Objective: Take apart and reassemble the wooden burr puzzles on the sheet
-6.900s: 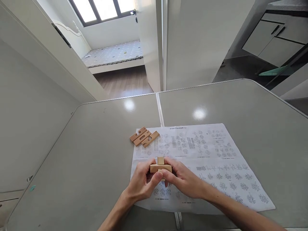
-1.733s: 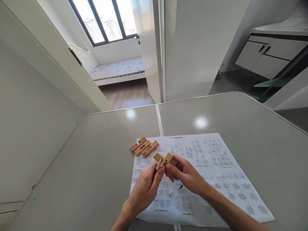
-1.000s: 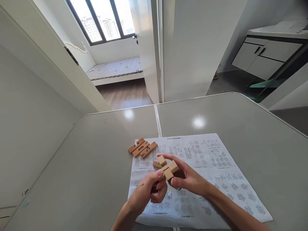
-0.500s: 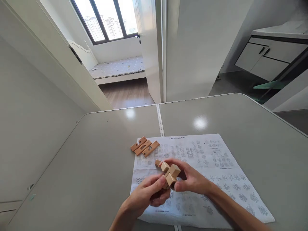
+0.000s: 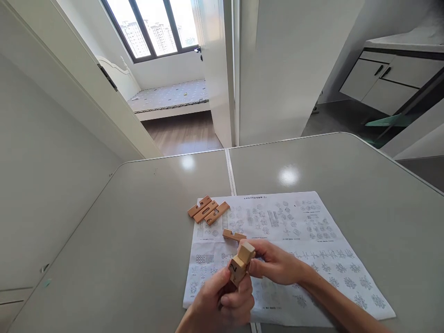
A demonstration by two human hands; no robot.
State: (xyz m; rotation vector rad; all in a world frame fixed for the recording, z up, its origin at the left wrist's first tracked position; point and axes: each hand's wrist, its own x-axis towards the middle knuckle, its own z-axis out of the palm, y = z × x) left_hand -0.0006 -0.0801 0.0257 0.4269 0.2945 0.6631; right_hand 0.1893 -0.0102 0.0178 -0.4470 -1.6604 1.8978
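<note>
I hold a partly joined wooden puzzle (image 5: 240,265) over a printed instruction sheet (image 5: 305,240). My left hand (image 5: 225,303) is wrapped round its lower end, where a piece shows a dark printed mark. My right hand (image 5: 274,266) pinches its upper end from the right. One loose wooden piece (image 5: 233,235) lies on the sheet just beyond the puzzle. Three flat notched wooden pieces (image 5: 208,211) lie side by side at the sheet's far left corner.
The sheet lies on a grey table (image 5: 138,240) with a seam (image 5: 230,175) running down its middle. A wall panel borders the table on the left. Beyond the far edge are a doorway, a white partition and dark cabinets at the right.
Both hands have come nearer to me with the puzzle and turned it upright. One wooden piece that sat by my fingers now lies alone on the sheet.
</note>
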